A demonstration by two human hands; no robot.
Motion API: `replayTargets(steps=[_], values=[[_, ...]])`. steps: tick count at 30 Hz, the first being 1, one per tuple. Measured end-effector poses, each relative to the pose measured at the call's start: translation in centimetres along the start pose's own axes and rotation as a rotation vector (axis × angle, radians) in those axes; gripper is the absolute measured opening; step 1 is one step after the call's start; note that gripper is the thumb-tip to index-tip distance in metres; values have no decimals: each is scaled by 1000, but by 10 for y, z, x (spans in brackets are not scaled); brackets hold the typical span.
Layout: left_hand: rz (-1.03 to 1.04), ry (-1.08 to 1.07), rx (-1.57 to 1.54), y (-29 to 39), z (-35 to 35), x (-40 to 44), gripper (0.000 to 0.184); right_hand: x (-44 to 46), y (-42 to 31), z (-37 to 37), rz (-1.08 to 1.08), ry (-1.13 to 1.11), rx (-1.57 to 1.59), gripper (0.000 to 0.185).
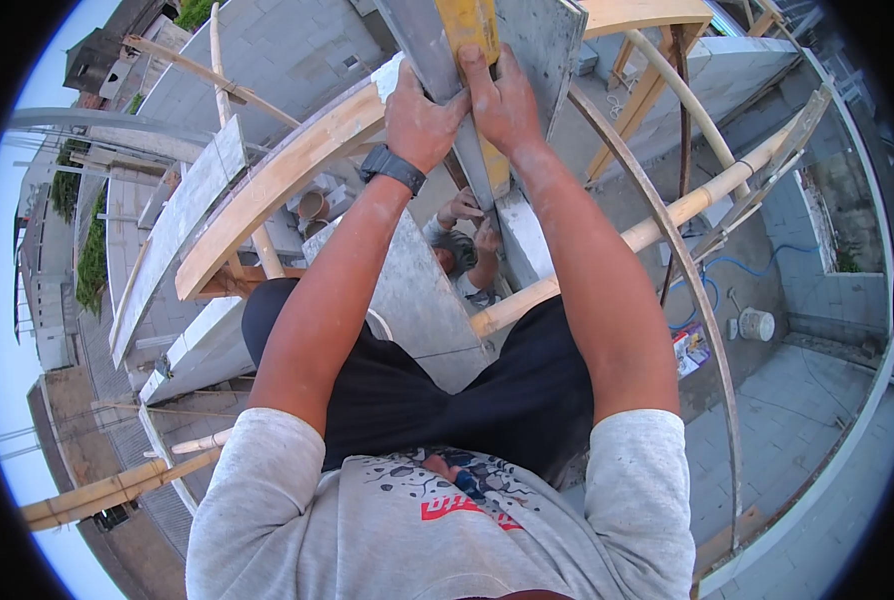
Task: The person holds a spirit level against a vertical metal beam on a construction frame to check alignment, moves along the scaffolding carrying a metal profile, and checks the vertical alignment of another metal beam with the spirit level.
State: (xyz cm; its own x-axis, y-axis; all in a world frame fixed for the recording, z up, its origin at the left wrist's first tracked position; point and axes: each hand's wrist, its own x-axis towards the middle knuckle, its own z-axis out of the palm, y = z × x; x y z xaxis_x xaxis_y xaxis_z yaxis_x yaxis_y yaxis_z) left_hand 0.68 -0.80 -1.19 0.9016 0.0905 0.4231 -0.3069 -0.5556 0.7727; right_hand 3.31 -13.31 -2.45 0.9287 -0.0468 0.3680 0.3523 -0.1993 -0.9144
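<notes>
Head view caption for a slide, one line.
Left hand on a grey beam, right hand on a yellow bar, above a co-worker's hands.

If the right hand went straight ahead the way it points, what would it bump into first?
Probably the long yellow bar: the right hand already seems to touch it. How near things lie past that is hard to tell from one picture.

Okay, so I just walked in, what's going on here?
The person, seated high up among timber and bamboo framing, has the left hand on a grey board and the right hand on a long yellow bar lying along it. Below, a second person's hands are raised near the bar's lower end. A curved wooden piece stands to the left.
</notes>
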Motion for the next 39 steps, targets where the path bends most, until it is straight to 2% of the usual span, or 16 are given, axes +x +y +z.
replayTargets(steps=[14, 31, 39], values=[[18, 9, 22, -1, 0, 0, 58, 1, 1, -1, -42, 3, 10, 79], [65, 82, 17, -2, 5, 1, 60, 0, 4, 1, -39, 50, -12, 85], [-3, 7, 38, 0, 2, 0, 60, 1, 5, 1, -29, 20, -3, 90]])
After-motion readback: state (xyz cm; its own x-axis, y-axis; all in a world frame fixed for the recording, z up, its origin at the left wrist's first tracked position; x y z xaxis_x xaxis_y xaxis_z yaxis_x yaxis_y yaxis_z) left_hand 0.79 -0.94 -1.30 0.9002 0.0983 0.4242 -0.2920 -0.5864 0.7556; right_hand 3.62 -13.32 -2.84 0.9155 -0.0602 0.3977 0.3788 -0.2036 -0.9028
